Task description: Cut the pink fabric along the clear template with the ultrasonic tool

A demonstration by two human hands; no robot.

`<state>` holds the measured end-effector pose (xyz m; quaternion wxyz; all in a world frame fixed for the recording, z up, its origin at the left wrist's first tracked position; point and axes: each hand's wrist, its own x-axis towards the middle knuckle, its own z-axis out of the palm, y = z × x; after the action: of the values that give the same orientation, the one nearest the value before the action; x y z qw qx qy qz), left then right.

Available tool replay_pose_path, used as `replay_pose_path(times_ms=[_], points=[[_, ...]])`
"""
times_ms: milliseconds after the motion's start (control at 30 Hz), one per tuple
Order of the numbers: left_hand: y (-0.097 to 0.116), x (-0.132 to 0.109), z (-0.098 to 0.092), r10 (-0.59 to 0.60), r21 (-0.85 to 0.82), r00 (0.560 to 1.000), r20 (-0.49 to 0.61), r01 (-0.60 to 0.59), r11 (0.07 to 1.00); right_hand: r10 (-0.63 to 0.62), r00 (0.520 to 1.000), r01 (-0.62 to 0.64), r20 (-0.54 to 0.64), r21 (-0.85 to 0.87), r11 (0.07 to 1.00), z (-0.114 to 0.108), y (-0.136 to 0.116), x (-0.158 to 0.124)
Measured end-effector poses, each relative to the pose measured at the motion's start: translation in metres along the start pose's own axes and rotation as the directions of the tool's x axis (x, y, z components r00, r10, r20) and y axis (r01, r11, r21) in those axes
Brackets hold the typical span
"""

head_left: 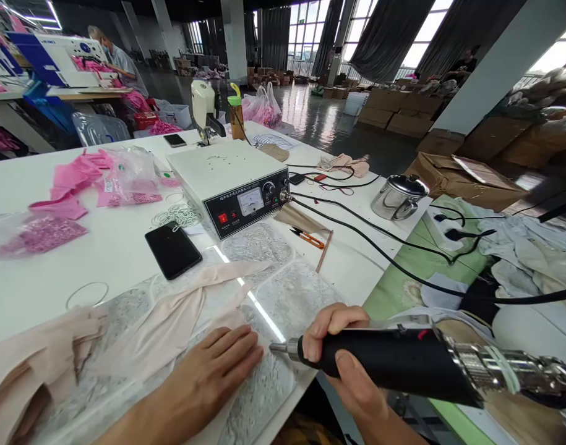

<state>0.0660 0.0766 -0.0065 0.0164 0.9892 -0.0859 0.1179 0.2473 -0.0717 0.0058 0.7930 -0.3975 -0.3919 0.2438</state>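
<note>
My left hand (213, 377) lies flat with its fingers stretched out, pressing a pale pink piece of fabric (171, 315) onto the grey marbled mat (283, 290). My right hand (347, 364) is wrapped round the black body of a handheld ultrasonic welder (389, 355). Its metal tip points left and ends just beside my left fingertips, by the fabric's edge; whether it touches the cloth I cannot tell. At the lower left, several layers of similar pale fabric (41, 358) are piled up.
Behind the mat stands the welder's control box (245, 201), its black cable (403, 278) running to the right. Around it are a phone (174, 250), orange thread snips (308, 237), a steel mug (399, 198) and pink fabric (73, 182). A person (120, 62) sits at a sewing machine far left.
</note>
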Motion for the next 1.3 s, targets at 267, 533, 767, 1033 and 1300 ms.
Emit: replay_pose_path(times_ms=[267,533,767,1033,1300], points=[[0.0006,0.0024,-0.0025,-0.018,-0.066,1.0,-0.007,0.018,0.998,0.005,1.0,-0.005,0.01,-0.031,1.0,-0.0009,-0.0025,-0.001],[0.0004,0.0043,-0.0018,-0.023,-0.082,0.999,-0.044,0.019,0.996,-0.007,0.998,0.01,0.063,-0.045,0.999,-0.0027,-0.0058,-0.0001],[0.0004,0.0029,-0.0011,-0.005,-0.043,1.0,-0.006,0.005,0.999,0.015,0.998,-0.011,0.066,-0.06,0.998,-0.0029,-0.0081,-0.0009],[0.0014,0.0025,-0.0013,-0.016,-0.051,1.0,0.003,0.016,0.999,0.01,0.996,-0.004,0.089,-0.067,0.998,-0.005,-0.0075,-0.0002],[0.0032,0.0037,-0.0027,-0.012,-0.034,1.0,-0.003,0.012,0.999,0.007,0.998,-0.005,0.062,-0.032,0.999,0.0031,-0.0004,0.0026]])
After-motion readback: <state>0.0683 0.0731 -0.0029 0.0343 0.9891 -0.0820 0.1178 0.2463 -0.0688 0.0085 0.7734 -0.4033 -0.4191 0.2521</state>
